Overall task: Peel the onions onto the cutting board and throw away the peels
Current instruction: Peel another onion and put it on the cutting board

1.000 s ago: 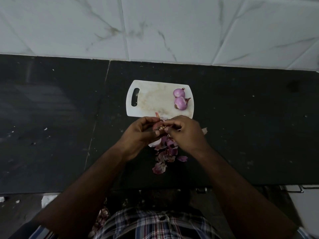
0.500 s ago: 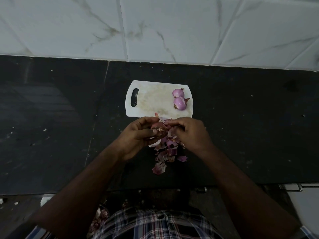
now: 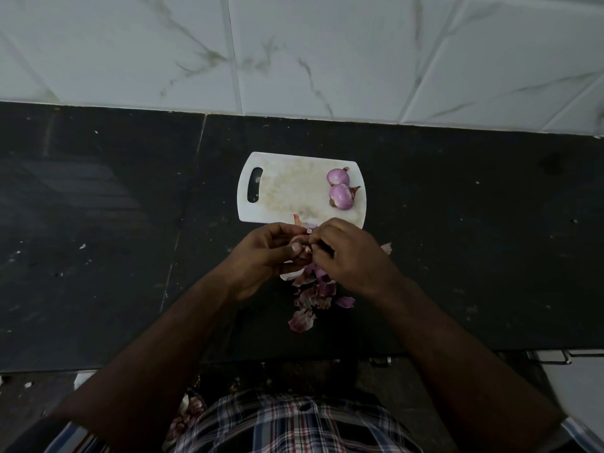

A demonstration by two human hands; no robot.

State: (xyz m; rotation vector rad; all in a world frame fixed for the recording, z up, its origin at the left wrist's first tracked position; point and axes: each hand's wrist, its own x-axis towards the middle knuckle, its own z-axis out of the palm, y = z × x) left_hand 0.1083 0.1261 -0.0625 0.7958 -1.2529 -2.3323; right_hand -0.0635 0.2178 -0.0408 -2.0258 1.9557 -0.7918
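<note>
Nearest, loose peels (image 3: 310, 299) lie heaped on the dark worktop (image 3: 474, 256) — none thrown away yet. Above them the left hand (image 3: 261, 253) grips a third onion (image 3: 302, 245) while the right hand (image 3: 351, 253) pinches its skin. Beyond, 2 peeled onions (image 3: 340, 188) rest on the cutting board (image 3: 287, 191).

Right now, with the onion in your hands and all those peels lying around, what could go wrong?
Some peels lie heaped on the dark counter near its front edge, so more might slide off onto the floor. The left hand and right hand work the onion off the cutting board, so it may drop on the counter if it slips. The two peeled onions sit near the board's right edge and could roll off if bumped.
</note>
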